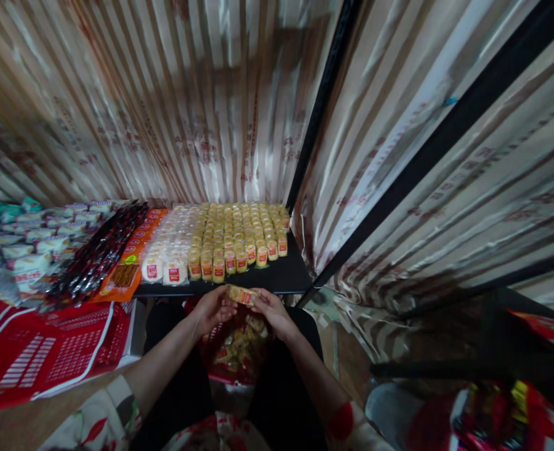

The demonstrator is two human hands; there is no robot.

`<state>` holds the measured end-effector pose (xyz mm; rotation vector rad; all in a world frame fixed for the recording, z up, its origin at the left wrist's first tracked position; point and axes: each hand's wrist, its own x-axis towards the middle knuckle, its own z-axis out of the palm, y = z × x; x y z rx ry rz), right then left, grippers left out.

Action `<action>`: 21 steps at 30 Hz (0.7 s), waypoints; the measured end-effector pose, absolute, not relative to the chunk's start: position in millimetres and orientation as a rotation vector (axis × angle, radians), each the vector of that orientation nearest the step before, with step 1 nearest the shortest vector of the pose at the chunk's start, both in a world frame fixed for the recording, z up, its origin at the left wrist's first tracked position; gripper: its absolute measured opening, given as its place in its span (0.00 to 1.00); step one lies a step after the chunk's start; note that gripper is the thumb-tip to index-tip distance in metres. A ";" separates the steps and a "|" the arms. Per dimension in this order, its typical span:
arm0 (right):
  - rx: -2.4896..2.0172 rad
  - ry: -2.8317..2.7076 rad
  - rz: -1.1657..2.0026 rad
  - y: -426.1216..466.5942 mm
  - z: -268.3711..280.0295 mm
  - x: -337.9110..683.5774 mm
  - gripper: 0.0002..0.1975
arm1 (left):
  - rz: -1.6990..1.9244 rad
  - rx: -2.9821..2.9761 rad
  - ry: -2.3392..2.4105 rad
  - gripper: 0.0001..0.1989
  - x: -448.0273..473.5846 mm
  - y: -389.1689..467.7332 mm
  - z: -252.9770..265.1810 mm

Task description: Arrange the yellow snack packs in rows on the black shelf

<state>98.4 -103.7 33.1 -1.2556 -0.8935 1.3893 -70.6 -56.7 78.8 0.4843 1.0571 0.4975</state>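
Note:
Between both hands is a small yellow wrapped snack pack point(242, 294) with a red label, held level above my lap. My left hand point(215, 309) grips its left end, and my right hand point(271, 311) pinches the right end. Below them, a red basket point(234, 379) between my knees holds many similar yellow packs point(237, 351). On the black shelf point(267, 279) just beyond my hands stand close rows of yellow packs point(232, 241), upright with labels facing me. White packs point(164, 250) are lined up to their left.
Further left on the shelf lie orange packets point(129, 266), dark shiny packets point(93, 257) and white-and-teal packets point(27, 244). Red baskets point(65, 351) stand low at left. Black metal posts point(319, 113) and striped curtains point(202, 106) close off the back. Red packages point(497, 413) sit at lower right.

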 end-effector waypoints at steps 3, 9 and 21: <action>-1.238 -0.829 1.351 -100.4 37.5 105.2 0.23 | 0.508 0.828 1.058 0.12 -56.2 -49.8 91.1; -1.180 -0.717 1.223 -85.7 51.8 120.6 0.26 | 0.573 1.275 1.115 0.07 -20.0 -23.1 117.9; -1.375 -0.810 0.566 -22.7 70.3 168.4 0.28 | 0.667 1.893 1.130 0.08 66.8 64.9 153.7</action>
